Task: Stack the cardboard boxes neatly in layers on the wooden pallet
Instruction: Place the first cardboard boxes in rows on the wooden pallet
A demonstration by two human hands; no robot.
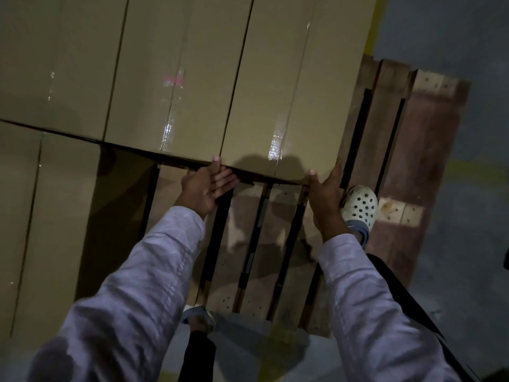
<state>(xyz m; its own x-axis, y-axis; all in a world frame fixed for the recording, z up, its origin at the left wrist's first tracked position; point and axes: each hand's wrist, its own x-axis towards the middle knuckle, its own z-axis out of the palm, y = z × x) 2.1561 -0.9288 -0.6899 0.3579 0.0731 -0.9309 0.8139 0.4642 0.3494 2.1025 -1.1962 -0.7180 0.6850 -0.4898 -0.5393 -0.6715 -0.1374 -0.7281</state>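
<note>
Several long cardboard boxes lie side by side in an upper layer on the wooden pallet (399,161). My hands are at the near end of the rightmost cardboard box (289,106), which juts out over bare pallet slats. My left hand (206,188) holds its near left corner, thumb on top and fingers under the edge. My right hand (327,197) grips the near right corner, thumb on the top face and fingers along the side. A lower box (55,216) lies at the left, partly under the upper layer.
One foot in a white perforated clog (360,205) stands on the pallet slats right of my right hand. The other foot (198,318) is on the grey floor (454,271) at the pallet's near edge. A yellow floor line (374,23) runs beyond the boxes.
</note>
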